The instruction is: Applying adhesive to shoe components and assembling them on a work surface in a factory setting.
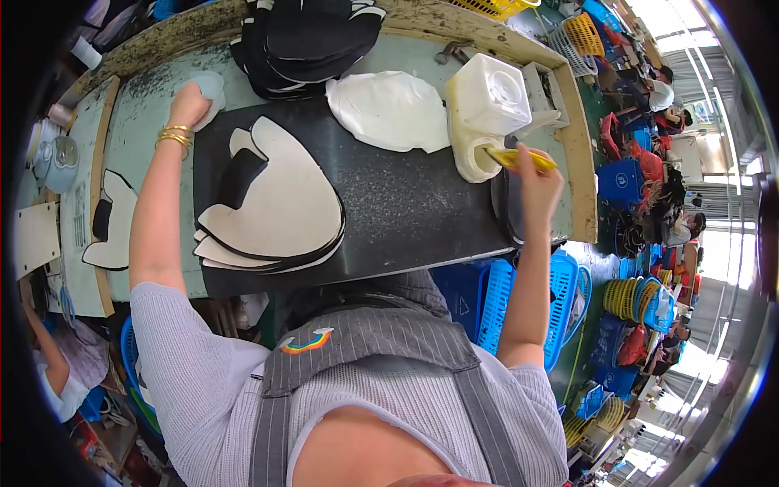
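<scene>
My right hand (540,180) grips a yellow-handled tool (527,159), most likely a brush. Its end sits in the round mouth of a white glue-type pot (477,159), so the tip is hidden. At the far left of the bench my left hand (191,105) is closed on the edge of a thin, pale, rounded piece (208,91). Between my arms, a stack of cream shoe-upper-like pieces with black edges (284,191) lies on the black mat (398,203). A white sheet-like piece (389,109) lies beside the pot.
Black cut pieces (312,45) are piled at the back. One cream piece (114,223) lies far left. The wooden rim (578,146) bounds the bench at right. A hammer-like tool (449,53) rests behind the pot. Blue baskets (560,300) stand below. Other people sit farther right.
</scene>
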Available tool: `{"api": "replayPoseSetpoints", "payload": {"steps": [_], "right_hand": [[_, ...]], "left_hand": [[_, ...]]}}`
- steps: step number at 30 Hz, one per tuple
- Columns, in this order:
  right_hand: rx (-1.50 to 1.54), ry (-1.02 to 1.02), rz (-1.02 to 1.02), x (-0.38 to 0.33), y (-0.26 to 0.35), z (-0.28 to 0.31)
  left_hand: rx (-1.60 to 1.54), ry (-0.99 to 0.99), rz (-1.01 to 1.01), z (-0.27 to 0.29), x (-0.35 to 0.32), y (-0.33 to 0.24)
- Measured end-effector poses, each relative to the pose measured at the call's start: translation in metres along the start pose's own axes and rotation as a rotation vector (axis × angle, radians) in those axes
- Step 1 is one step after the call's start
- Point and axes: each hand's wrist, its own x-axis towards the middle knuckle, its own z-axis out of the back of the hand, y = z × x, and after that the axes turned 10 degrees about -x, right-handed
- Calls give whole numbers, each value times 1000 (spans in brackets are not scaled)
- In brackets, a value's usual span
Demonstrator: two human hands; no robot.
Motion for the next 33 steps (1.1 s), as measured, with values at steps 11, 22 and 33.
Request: {"api": "replayPoseSetpoints", "payload": {"steps": [11,22,33], "right_hand": [[180,74,-123,26,-31,32],[419,-51,-127,13,-37,12],[-385,-43,578,-29,-26,-11]], "left_hand": [[-95,-148,-216,10,-27,37],[-206,-596,-214,33,-74,-1],[-1189,-633,-20,37,-125,-42]]}}
